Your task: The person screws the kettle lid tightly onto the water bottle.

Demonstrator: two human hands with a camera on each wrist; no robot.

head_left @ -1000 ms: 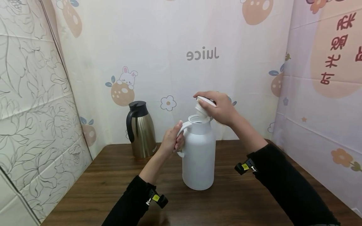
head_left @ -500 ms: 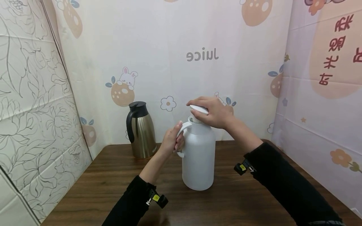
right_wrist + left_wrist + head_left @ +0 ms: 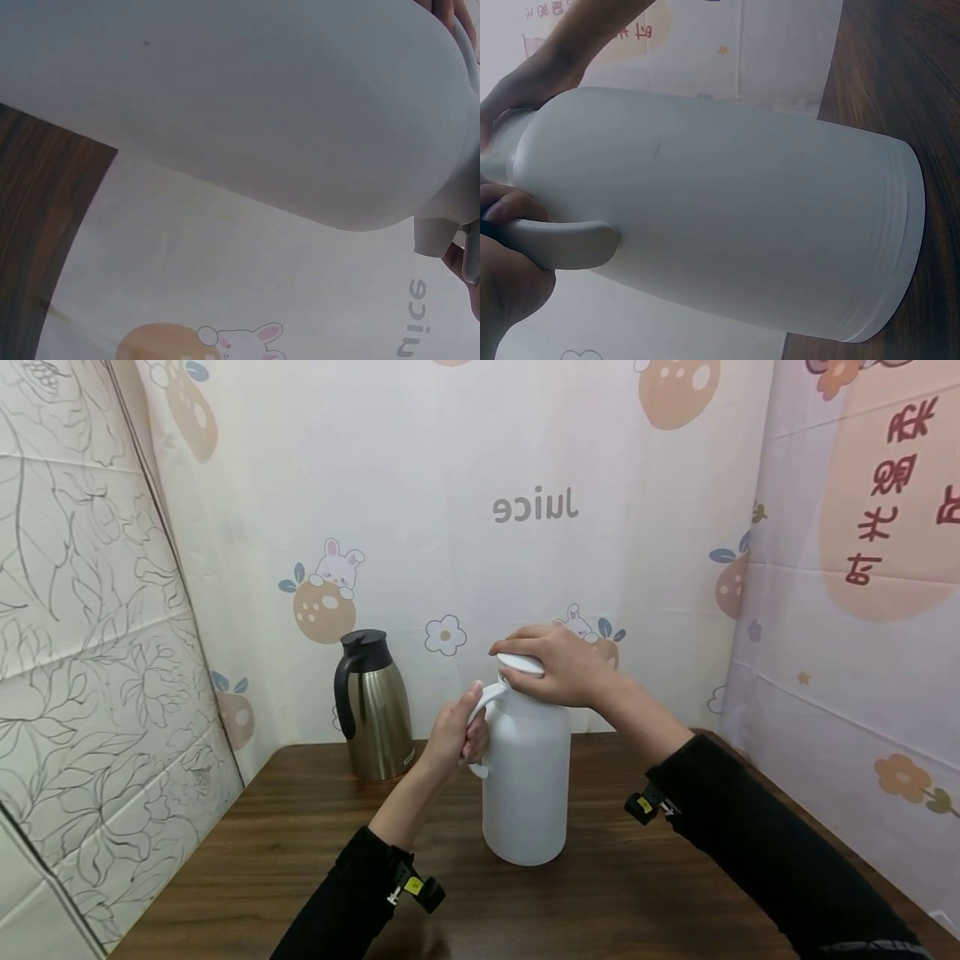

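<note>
A white thermal jug (image 3: 527,785) stands upright on the wooden table. My left hand (image 3: 452,731) grips its handle (image 3: 577,244), with the thumb along the upper part. On the jug's mouth sits a white lid (image 3: 520,664), held by my right hand (image 3: 566,667) with thumb and fingers on either side of its rim. The palm and fingers hide most of the jug's neck. In the right wrist view the jug's body (image 3: 262,90) fills the upper part, and a short spout (image 3: 435,236) juts out near the right edge. How far down the lid sits cannot be seen.
A gold metal thermal jug (image 3: 381,722) with a black lid and handle stands at the back left of the table (image 3: 300,843). Printed cloth (image 3: 450,485) hangs behind and at both sides. Both sleeves carry a small black wrist camera (image 3: 429,895).
My right hand has brought the lid down and slightly left, from tilted above the jug's open mouth to nearly level on it. The left hand keeps its grip on the handle.
</note>
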